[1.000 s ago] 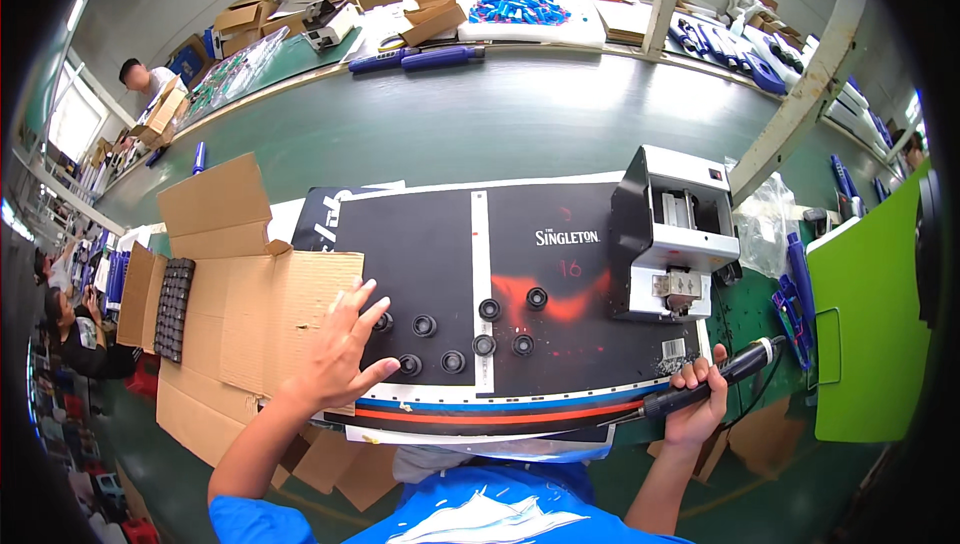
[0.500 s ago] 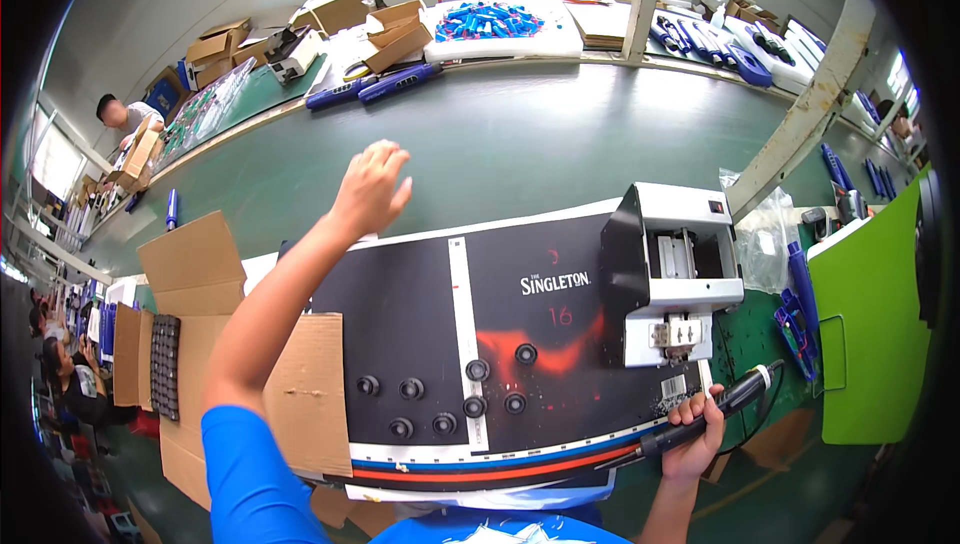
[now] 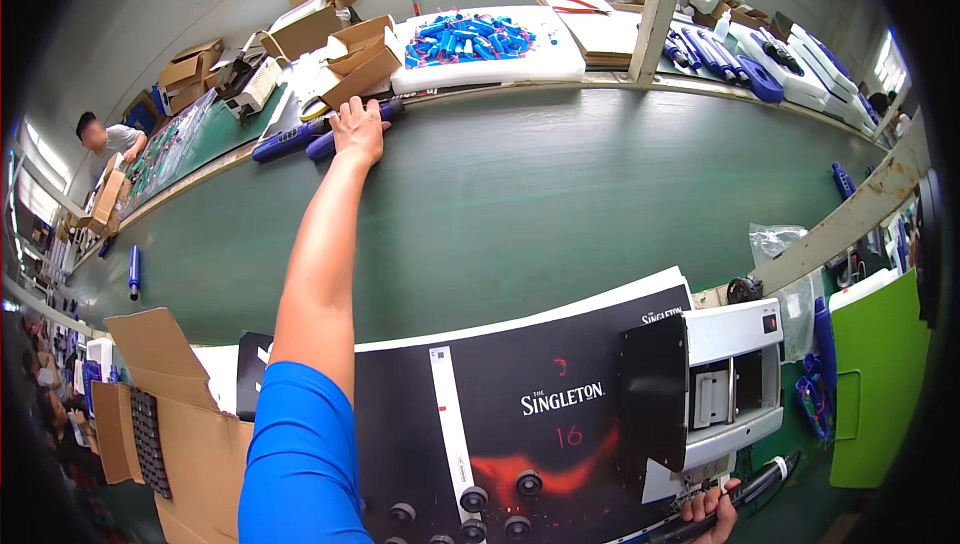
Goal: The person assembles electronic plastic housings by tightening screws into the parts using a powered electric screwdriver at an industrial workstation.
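My left arm stretches far across the green belt (image 3: 560,204). My left hand (image 3: 360,131) lies over a dark-blue tube-shaped device (image 3: 321,147) at the belt's far edge, its fingers curled round it. A second dark-blue tube-shaped device (image 3: 280,144) lies just left of it. At the lower right, my right hand (image 3: 712,516) grips a black electric screwdriver (image 3: 764,482) with a cord, partly cut off by the frame. Several round black parts (image 3: 474,499) sit on the dark printed mat (image 3: 560,364) in front of me.
A white-and-black machine (image 3: 735,384) stands on the mat's right. An open cardboard box (image 3: 160,354) with a black tray is at the left. Beyond the belt, blue wired cylinders (image 3: 470,39) fill a white foam tray (image 3: 560,69). A metal post (image 3: 658,14) rises there; a person (image 3: 110,139) sits far left.
My left hand has moved forward over the belt and closed round one dark-blue device. The view has tilted up and forward. My right hand keeps hold of the screwdriver.
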Motion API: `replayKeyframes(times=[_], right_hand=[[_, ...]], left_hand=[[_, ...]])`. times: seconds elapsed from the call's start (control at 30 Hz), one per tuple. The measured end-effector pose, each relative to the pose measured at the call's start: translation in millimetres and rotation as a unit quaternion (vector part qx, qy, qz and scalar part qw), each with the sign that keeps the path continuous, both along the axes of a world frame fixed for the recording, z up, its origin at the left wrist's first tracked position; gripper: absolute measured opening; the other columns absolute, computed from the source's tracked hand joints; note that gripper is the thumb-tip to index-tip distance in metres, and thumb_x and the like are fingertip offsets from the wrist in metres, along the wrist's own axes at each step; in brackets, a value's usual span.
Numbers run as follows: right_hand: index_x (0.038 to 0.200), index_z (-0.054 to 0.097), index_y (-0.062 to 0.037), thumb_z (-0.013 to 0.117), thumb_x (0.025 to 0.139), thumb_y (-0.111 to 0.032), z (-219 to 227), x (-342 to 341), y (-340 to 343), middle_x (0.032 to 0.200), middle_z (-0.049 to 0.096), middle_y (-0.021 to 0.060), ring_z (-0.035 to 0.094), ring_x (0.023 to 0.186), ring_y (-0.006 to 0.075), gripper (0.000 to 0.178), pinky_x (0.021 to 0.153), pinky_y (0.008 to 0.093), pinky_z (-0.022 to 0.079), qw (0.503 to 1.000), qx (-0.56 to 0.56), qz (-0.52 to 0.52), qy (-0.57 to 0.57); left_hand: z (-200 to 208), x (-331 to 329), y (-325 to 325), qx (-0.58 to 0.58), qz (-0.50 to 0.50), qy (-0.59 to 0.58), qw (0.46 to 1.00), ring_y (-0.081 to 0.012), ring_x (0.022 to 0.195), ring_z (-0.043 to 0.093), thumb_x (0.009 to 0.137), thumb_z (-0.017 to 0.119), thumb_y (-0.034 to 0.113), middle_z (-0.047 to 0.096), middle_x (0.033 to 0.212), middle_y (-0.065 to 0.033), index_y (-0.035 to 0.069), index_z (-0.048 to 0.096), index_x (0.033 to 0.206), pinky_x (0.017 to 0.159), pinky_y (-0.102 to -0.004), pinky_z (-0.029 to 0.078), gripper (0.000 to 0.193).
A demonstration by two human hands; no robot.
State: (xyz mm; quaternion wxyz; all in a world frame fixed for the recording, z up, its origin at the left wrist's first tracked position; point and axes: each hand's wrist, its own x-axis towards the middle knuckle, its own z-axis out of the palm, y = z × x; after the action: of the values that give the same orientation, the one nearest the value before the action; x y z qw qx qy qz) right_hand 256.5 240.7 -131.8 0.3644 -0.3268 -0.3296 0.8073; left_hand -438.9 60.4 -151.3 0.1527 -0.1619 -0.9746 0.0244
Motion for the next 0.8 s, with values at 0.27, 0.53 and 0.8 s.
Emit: replayKeyframes(times=[0.27,0.53,0.8], right_hand=[[0.116,0.048,-0.0078,0.048,0.097,-0.013,0.7,-6.1,0.9,0.08,0.048,0.0019,0.047,0.07,0.0136,0.02,0.067,0.0298,0.043,1.0,0.019,0.009,0.015],[0.118,0.047,-0.0106,0.051,0.095,-0.014,-14.7,-5.8,3.2,0.077,0.046,-0.0002,0.048,0.066,0.009,0.024,0.061,0.0262,0.047,0.998,0.018,-0.037,0.048],[0.114,0.048,-0.0109,0.054,0.094,-0.014,-13.3,-6.1,0.5,0.077,0.047,-0.0006,0.048,0.068,0.0084,0.02,0.064,0.025,0.047,0.996,0.018,-0.018,0.083]], left_hand=[[82.7,136.2,-9.9,0.608,-0.298,-0.386,0.627,-0.0151,0.066,0.06,0.103,0.033,0.034,0.059,0.092,-0.0097,0.001,0.047,0.124,0.054,-0.0292,0.05,0.042],[137.0,325.0,-29.7,0.741,-0.29,-0.549,0.257,-0.0219,0.06,0.053,0.096,0.028,0.029,0.052,0.085,-0.0113,0.0,0.046,0.128,0.055,-0.0366,0.047,0.047],[149.7,385.9,-73.3,0.751,-0.364,-0.514,0.198,-0.0262,0.059,0.052,0.089,0.032,0.033,0.051,0.079,-0.0141,0.0,0.055,0.104,0.057,-0.0413,0.046,0.043]])
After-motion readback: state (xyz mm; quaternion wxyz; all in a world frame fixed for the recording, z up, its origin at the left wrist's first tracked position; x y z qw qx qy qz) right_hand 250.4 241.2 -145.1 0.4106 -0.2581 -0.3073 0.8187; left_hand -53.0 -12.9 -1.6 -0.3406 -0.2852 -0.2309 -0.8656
